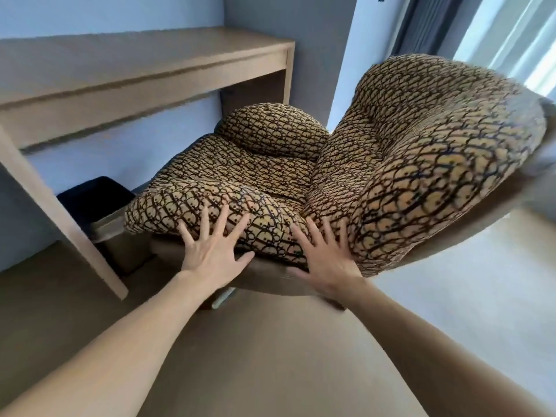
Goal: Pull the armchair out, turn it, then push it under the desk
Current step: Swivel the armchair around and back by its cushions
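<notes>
Ahead of spread fingers, left hand [210, 251] and right hand [326, 260] flat on tan-and-black patterned cushioned armchair [331, 170], partly beside light wooden desk [144, 70]; risk: jamming against black waste bin [99, 203].

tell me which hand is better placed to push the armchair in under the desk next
Probably the right hand. It lies flat at the junction of seat and backrest, on the armchair side farthest from the desk opening. The left hand, fingers spread on the near armrest cushion, seems better suited to steering.
</notes>
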